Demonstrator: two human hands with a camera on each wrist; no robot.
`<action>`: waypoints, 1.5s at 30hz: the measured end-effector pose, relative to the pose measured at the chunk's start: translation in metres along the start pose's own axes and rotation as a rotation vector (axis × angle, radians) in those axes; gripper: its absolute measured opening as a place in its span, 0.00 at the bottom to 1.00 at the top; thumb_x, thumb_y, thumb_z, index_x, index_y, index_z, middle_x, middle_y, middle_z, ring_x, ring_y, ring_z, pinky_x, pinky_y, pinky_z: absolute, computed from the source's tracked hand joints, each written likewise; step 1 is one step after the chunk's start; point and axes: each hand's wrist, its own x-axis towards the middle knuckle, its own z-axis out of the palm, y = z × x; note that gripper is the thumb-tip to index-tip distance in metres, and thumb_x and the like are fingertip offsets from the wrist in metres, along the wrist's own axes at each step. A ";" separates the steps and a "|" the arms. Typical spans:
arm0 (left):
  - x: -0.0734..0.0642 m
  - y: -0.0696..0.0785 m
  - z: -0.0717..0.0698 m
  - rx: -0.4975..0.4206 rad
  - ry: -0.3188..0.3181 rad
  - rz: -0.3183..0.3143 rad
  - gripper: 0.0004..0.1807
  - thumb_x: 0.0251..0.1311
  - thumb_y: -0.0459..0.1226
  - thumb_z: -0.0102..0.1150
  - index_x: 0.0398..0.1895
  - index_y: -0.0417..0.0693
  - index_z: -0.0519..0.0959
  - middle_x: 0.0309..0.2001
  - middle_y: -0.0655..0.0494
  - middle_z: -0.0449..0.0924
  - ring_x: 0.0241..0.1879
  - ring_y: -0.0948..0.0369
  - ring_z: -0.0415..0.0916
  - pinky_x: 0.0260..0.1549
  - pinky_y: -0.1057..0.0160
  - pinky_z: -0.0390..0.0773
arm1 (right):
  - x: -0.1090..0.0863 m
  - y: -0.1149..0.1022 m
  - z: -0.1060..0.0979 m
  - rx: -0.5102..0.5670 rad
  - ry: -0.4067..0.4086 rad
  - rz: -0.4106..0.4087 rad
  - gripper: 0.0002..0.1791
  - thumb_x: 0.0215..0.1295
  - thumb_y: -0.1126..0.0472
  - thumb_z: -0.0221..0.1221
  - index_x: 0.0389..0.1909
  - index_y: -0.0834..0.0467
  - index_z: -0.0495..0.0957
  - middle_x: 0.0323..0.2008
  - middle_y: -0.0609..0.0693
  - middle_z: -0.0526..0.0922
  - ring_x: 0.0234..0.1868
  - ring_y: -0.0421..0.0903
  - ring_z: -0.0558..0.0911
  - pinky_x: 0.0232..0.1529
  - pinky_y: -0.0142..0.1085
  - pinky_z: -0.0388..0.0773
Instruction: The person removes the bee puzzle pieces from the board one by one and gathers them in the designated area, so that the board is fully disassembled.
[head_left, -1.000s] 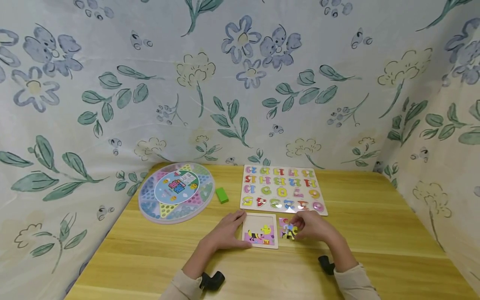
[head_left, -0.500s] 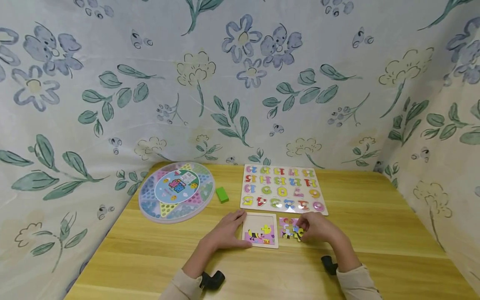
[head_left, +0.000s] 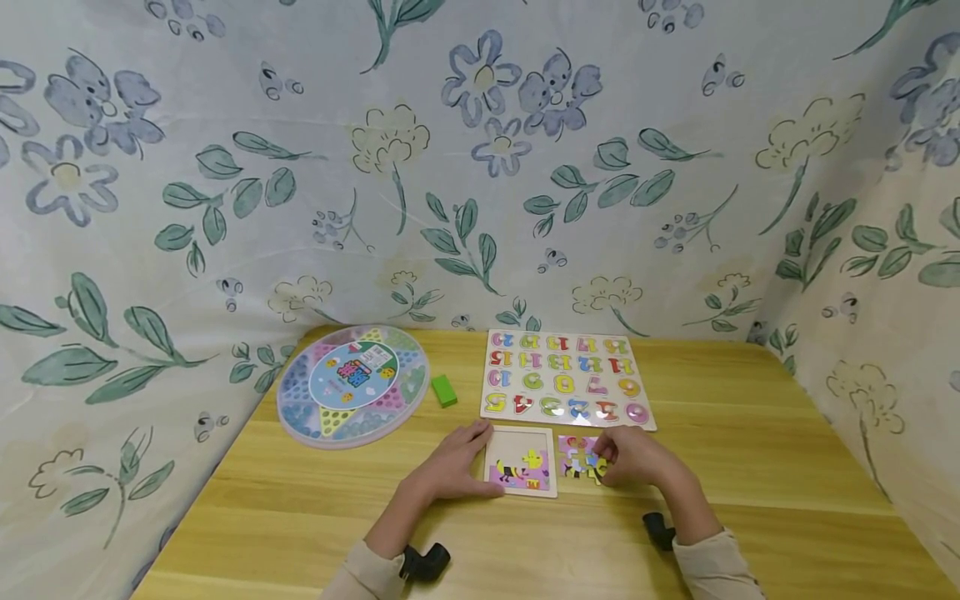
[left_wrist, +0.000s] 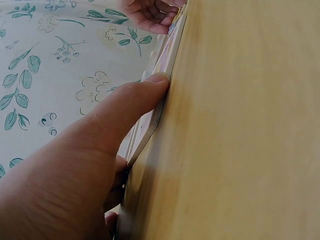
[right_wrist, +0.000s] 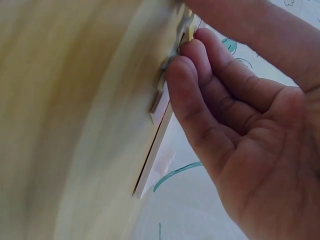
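My left hand (head_left: 453, 467) holds a small square wooden puzzle frame (head_left: 556, 467) at its left side. The thumb (left_wrist: 142, 95) lies on the near edge, and the fingers reach to the far left corner. Inside the frame, pink and yellow jigsaw pieces (head_left: 525, 473) fill the lower part; the upper part shows bare wood. To its right lies a cluster of loose jigsaw pieces (head_left: 573, 454). At the right end of this cluster my right hand (head_left: 637, 457) pinches a yellow-edged jigsaw piece (right_wrist: 190, 31) between thumb and fingertips, partly hidden by the fingers.
Behind the frame lies a number puzzle board (head_left: 566, 379) with colourful numerals. A green block (head_left: 444, 391) sits left of it, and a round game board (head_left: 352, 385) is farther left. The wooden table (head_left: 525, 550) backs onto a floral curtain (head_left: 420, 208).
My right hand has shifted slightly right over the loose pieces, uncovering more of them, and has stayed there since half a second ago. The left hand and frame have not moved.
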 end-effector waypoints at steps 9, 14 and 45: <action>0.000 0.000 0.000 -0.001 0.005 0.003 0.58 0.48 0.67 0.63 0.77 0.48 0.52 0.78 0.54 0.49 0.77 0.50 0.47 0.73 0.48 0.54 | -0.001 -0.001 -0.002 0.017 0.009 0.006 0.20 0.40 0.71 0.74 0.37 0.63 0.79 0.31 0.51 0.77 0.33 0.45 0.72 0.34 0.34 0.73; 0.001 0.000 0.000 0.003 0.001 0.003 0.59 0.48 0.66 0.63 0.77 0.47 0.52 0.78 0.53 0.49 0.77 0.50 0.47 0.73 0.48 0.54 | -0.001 0.001 -0.001 0.010 0.007 -0.007 0.19 0.40 0.71 0.74 0.35 0.62 0.79 0.30 0.51 0.77 0.33 0.44 0.72 0.33 0.33 0.73; 0.000 0.002 -0.002 -0.003 0.002 0.001 0.59 0.48 0.66 0.64 0.77 0.48 0.52 0.78 0.54 0.49 0.77 0.50 0.47 0.74 0.48 0.53 | -0.003 -0.001 -0.004 -0.008 0.002 -0.050 0.17 0.39 0.73 0.71 0.31 0.62 0.78 0.28 0.50 0.77 0.31 0.44 0.72 0.31 0.33 0.71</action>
